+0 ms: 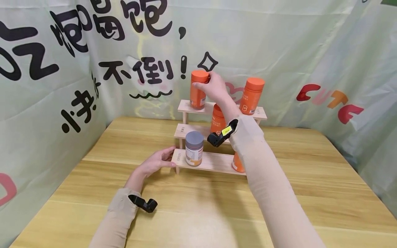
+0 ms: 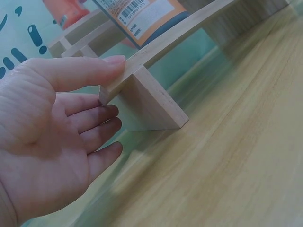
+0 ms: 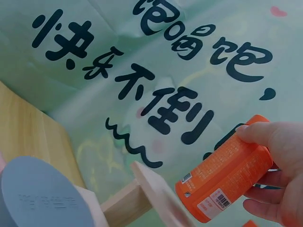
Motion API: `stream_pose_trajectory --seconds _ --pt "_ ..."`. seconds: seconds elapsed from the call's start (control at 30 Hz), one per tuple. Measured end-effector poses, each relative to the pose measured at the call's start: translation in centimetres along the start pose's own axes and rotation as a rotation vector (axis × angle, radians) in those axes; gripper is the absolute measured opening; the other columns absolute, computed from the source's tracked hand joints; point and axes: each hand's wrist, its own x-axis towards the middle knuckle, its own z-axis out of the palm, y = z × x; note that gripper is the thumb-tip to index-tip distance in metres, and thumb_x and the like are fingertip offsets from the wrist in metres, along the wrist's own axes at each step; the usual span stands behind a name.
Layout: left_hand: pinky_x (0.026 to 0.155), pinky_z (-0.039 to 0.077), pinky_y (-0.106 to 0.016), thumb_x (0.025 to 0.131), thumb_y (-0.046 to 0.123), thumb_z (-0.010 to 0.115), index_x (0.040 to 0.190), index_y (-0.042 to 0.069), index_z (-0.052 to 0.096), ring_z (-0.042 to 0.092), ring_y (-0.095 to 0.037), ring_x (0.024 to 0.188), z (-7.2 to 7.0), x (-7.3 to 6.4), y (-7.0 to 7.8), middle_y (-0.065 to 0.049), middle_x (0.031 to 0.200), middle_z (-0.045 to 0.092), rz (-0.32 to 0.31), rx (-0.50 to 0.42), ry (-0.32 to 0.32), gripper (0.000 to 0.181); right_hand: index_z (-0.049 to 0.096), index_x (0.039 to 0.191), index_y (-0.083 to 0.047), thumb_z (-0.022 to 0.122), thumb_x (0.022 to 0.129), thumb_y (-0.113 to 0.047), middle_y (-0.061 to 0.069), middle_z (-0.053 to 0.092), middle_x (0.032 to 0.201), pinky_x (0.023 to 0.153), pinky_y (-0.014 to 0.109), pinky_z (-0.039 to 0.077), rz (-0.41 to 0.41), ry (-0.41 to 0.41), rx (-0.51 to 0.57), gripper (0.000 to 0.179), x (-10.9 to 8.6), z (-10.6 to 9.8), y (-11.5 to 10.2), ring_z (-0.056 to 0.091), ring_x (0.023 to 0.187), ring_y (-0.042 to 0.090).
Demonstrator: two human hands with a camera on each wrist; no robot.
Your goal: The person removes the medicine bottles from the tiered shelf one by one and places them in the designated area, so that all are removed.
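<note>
A three-step wooden rack point(image 1: 211, 162) stands on the table. My right hand point(image 1: 214, 88) grips an orange bottle point(image 1: 198, 90) by its top at the left of the upper step point(image 1: 185, 105); the right wrist view shows the same orange bottle point(image 3: 227, 177) in my fingers point(image 3: 270, 137). My left hand point(image 1: 156, 162) rests against the left end of the bottom step, thumb point(image 2: 90, 71) on the board's edge point(image 2: 137, 71), fingers straight. A grey-capped bottle point(image 1: 194, 148) stands on the bottom step beside it.
Another orange bottle point(image 1: 252, 96) stands at the right of the top step, one more point(image 1: 218, 121) on the middle step, and one point(image 1: 237, 163) on the bottom step behind my right arm. A printed cloth backdrop point(image 1: 279, 51) surrounds the wooden table point(image 1: 192, 213).
</note>
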Motion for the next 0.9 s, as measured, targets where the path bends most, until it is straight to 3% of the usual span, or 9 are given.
stream_pose_trajectory --seconds 0.33,0.6,0.8,0.9 --pt "0.11 0.018 -0.046 0.083 0.002 0.063 0.143 -0.012 0.01 0.02 -0.04 0.135 0.1 -0.1 0.0 -0.029 0.148 0.016 -0.013 -0.005 0.009 0.082 0.041 0.132 -0.009 0.063 0.087 -0.031 0.004 0.053 0.121 0.09 0.028 0.043 0.0 0.028 0.074 0.055 -0.8 -3.1 -0.5 0.051 0.104 0.016" --pt "0.11 0.018 -0.047 0.083 0.004 0.064 0.143 -0.011 0.01 0.02 -0.04 0.135 0.1 -0.2 0.0 -0.029 0.147 0.016 -0.009 -0.001 0.005 0.082 0.042 0.131 -0.008 0.061 0.087 -0.036 0.004 0.052 0.119 0.09 0.028 0.042 0.007 0.096 0.021 0.055 -1.5 -7.0 -0.7 0.049 0.103 0.016" --pt "0.109 0.02 -0.047 0.083 0.004 0.063 0.143 -0.011 0.009 0.021 -0.041 0.134 0.1 -0.1 0.0 -0.029 0.147 0.017 0.0 -0.008 0.001 0.082 0.04 0.133 -0.01 0.061 0.087 -0.037 0.002 0.048 0.12 0.092 0.031 0.041 0.034 0.143 0.075 0.058 -2.2 -10.3 0.1 0.047 0.103 0.015" --pt "0.109 0.02 -0.047 0.083 0.003 0.063 0.143 -0.011 0.009 0.021 -0.041 0.134 0.2 -0.1 0.0 -0.029 0.147 0.017 0.0 -0.009 0.002 0.082 0.041 0.13 -0.01 0.062 0.086 -0.034 0.001 0.048 0.117 0.088 0.03 0.041 0.031 0.167 0.152 0.053 -2.8 -12.0 1.0 0.046 0.099 0.014"
